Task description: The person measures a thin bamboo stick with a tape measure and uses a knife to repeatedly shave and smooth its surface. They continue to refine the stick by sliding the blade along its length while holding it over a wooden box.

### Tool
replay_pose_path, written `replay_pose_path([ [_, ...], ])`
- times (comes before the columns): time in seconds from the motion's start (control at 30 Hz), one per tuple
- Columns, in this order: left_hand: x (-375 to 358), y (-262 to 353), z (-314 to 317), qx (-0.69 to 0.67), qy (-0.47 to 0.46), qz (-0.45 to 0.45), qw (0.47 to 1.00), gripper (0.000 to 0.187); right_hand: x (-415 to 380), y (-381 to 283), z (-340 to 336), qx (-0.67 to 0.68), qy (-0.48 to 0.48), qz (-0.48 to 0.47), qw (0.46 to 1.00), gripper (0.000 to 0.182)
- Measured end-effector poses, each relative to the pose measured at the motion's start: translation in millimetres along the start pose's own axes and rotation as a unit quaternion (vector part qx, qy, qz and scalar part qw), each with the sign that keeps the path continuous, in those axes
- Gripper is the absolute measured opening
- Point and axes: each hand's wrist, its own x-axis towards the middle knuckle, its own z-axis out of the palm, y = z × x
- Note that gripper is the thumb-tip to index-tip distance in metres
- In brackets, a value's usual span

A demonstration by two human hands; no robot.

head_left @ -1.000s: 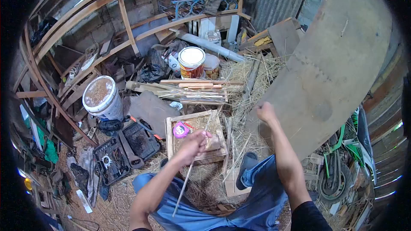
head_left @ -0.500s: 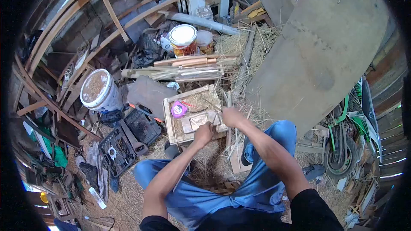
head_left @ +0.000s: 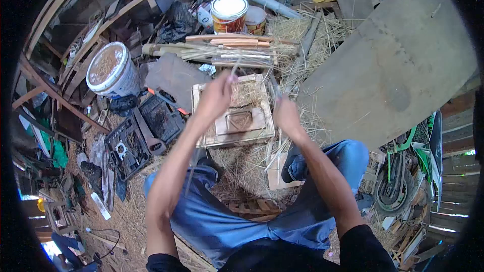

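Note:
My left hand is raised over the left side of a wooden frame box, closed on a thin pale strip that sticks up past the fingers. What looks like its lower end trails below the wrist, blurred. My right hand, beside the box's right edge, is closed around a narrow grey blade-like tool pointing up and away; motion smears its shape. Straw lies inside the box, and a pale wooden block with a recessed shape sits across its near side. The purple tape measure is hidden, apparently behind my left hand.
Wood strips lie beyond the box, with a white-lidded bucket behind. At left are a sawdust-filled bucket and an opened tool case. A large board leans at right, near a green-framed wheeled machine.
My left hand has lifted up and away from the block, parting from my right hand. My right hand has moved right and nearer. The view has shifted, and the tape measure is now covered.

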Motion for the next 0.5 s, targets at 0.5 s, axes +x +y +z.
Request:
replay_pose_path([
  [0.5,-11,-12,-11,0.09,0.047,0.243,0.965,0.023,9,-19,-17,0.058,0.105,-0.004,0.993,0.03],
])
